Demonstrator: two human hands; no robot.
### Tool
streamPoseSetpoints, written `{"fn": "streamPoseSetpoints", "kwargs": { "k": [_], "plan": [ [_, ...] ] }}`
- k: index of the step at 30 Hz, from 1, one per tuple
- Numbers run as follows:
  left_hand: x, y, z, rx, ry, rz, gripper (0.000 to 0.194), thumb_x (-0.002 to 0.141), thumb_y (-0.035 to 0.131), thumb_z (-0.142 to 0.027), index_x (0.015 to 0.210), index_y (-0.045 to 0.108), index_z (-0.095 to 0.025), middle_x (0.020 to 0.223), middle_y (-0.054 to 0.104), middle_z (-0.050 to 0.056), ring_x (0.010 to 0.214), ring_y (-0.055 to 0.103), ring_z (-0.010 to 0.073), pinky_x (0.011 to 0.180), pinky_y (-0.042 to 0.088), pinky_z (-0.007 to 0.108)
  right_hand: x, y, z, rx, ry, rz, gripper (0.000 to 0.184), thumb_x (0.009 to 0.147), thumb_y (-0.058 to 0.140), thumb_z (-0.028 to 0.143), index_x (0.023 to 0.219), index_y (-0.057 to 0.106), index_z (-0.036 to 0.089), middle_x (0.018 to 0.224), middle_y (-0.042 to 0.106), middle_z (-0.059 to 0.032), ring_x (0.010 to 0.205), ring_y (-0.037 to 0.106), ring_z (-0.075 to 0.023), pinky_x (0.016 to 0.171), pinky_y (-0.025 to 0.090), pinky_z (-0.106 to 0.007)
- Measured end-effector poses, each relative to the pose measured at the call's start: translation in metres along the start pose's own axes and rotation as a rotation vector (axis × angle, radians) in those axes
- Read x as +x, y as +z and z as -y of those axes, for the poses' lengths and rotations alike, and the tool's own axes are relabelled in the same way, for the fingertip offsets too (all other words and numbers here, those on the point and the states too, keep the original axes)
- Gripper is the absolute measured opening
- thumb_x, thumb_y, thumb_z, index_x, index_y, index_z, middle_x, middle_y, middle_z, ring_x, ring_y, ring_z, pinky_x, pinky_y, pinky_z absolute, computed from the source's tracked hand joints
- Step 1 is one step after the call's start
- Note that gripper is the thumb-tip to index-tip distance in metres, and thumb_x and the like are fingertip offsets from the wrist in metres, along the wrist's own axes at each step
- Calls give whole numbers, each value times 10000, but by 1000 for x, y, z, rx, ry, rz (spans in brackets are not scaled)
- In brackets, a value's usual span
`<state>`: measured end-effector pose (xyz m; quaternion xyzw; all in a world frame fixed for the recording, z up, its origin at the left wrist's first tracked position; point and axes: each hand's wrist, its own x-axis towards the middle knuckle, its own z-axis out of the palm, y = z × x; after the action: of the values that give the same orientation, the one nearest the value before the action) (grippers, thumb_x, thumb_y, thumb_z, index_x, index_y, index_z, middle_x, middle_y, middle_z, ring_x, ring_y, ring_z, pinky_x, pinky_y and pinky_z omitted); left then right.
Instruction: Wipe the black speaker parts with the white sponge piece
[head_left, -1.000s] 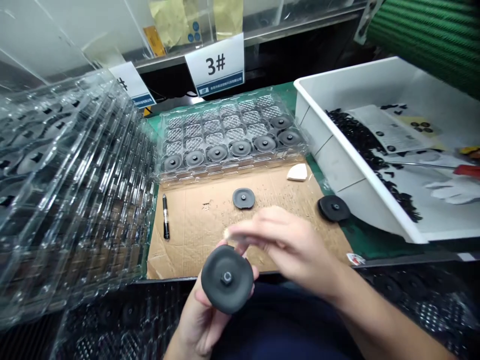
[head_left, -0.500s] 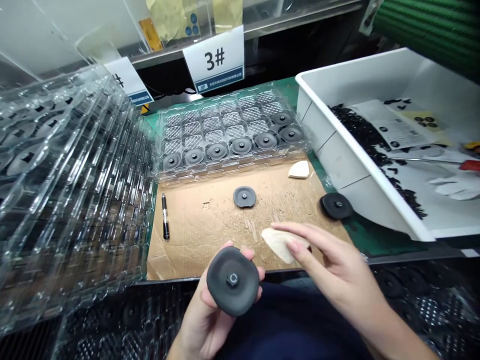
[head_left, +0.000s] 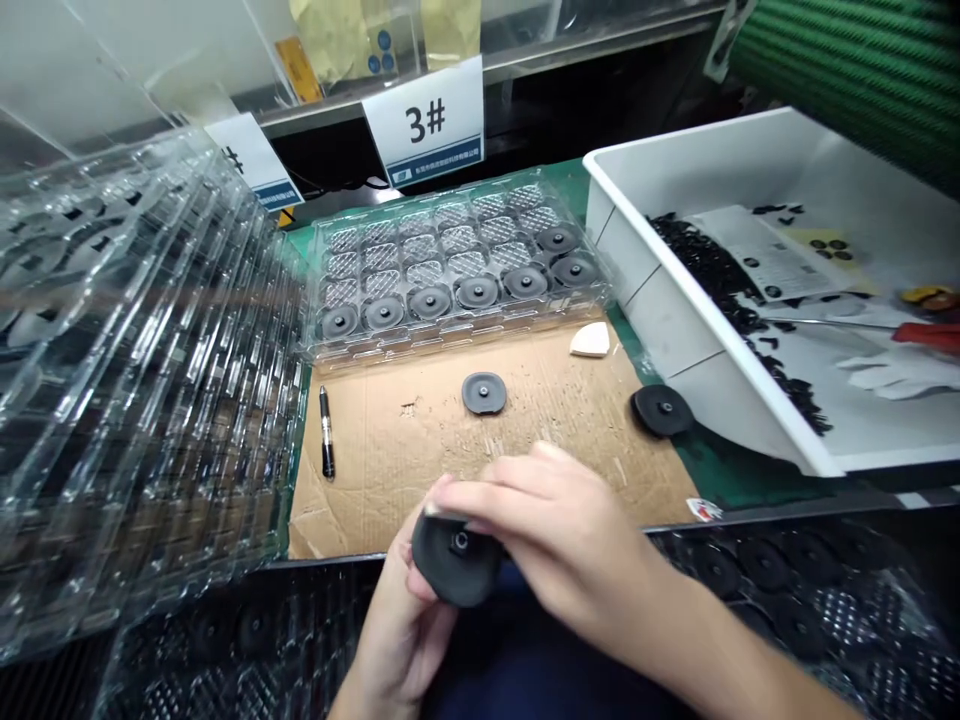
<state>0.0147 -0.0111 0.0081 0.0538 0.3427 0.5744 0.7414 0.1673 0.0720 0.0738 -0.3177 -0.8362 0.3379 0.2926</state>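
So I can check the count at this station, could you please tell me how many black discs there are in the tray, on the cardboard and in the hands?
Black discs in the clear tray: 7
Black discs on the cardboard: 2
Black disc at the left hand and right hand: 1
Total: 10

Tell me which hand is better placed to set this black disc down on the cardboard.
Left, probably: the left hand cradles the black disc from beneath, while the right hand only lies across its top edge.
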Motion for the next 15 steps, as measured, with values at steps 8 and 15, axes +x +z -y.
{"fn": "streamPoseSetpoints", "kwargs": {
  "k": [8, 15],
  "plan": [
    [-5, 6, -24, 20, 70, -97, 518, 583, 713, -441, 1083, 638, -324, 1141, 682, 8, 1060, 610, 232, 919, 477, 279, -59, 33, -31, 563, 537, 184, 247, 835, 566, 374, 949, 705, 206, 915, 724, -54, 824, 670, -215, 714, 530, -316],
    [-2, 5, -12, 62, 67, -57, 565, 627, 711, -443, 1156, 593, -285, 1189, 650, 69, 1091, 585, 268, 968, 436, 348, -26, 14, -5, 248, 389, -295, 257, 890, 489, 240, 1123, 597, 255, 1084, 660, -38, 959, 618, -177, 693, 523, -245]
  ]
}}
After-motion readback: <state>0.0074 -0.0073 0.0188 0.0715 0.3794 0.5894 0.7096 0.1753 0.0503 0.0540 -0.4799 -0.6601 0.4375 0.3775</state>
